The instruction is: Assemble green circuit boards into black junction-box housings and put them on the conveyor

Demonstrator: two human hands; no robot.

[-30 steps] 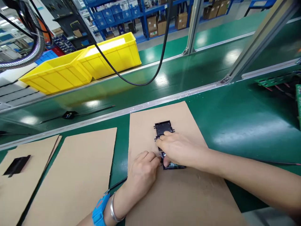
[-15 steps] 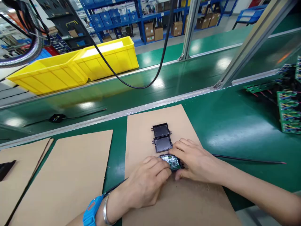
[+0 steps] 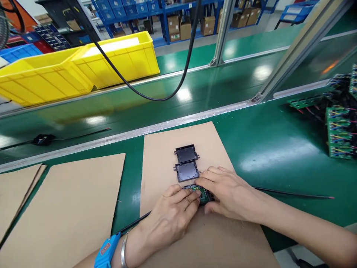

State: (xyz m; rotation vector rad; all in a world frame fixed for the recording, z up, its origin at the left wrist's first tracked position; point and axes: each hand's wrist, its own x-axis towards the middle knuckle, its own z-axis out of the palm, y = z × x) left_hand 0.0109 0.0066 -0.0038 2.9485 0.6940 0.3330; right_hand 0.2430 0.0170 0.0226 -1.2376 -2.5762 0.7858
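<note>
A green circuit board (image 3: 204,195) sits in a small black plastic case (image 3: 190,186) on the cardboard sheet (image 3: 167,149). My left hand (image 3: 173,216) has its fingertips pressed down on the board's left part, covering some of it. Around the case's right side is my right hand (image 3: 230,195), thumb at the near edge and fingers at the far edge. Just beyond the case lie two joined black case shells, an upper shell (image 3: 186,153) and a lower shell (image 3: 187,171), open side up. Black cable (image 3: 138,222) shows beside my left wrist.
Another black cable (image 3: 292,193) stretches right across the green table. Wired circuit boards (image 3: 341,130) are heaped at the far right. More cardboard (image 3: 83,201) lies left. Beyond the metal rail (image 3: 181,123) are yellow bins (image 3: 122,59) and a black box with cable (image 3: 44,139). A black cable loop (image 3: 156,98) hangs ahead.
My left fingers have moved from the board's near left edge onto its face and now cover more of it. My right hand keeps its grip on the case. The camera view has shifted slightly.
</note>
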